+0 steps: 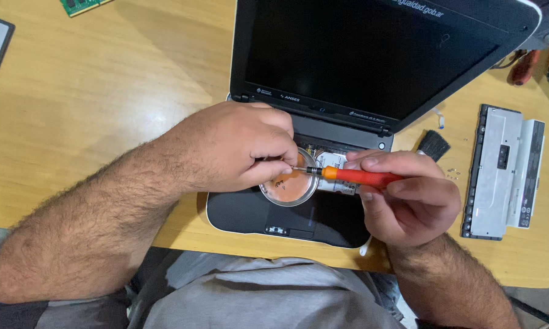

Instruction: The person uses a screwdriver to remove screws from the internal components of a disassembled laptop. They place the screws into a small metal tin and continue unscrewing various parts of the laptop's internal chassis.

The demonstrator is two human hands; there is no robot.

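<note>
An orange-handled slim screwdriver [360,177] is grasped by the right hand [408,195] — its tip is pinched by the left hand [238,146], over a round orange-bottomed dish [290,186] at six o'clock of the open black laptop [372,61].

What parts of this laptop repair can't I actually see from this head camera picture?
- Screwdriver tip: hidden under the left hand fingertips; any screw there is too small to tell.
- Laptop interior: mostly covered by both hands and the round dish.
- Right hand palm: turned away.
- Brush: handle hidden behind the laptop.
- Green circuit board: cut off by the top edge.
</note>
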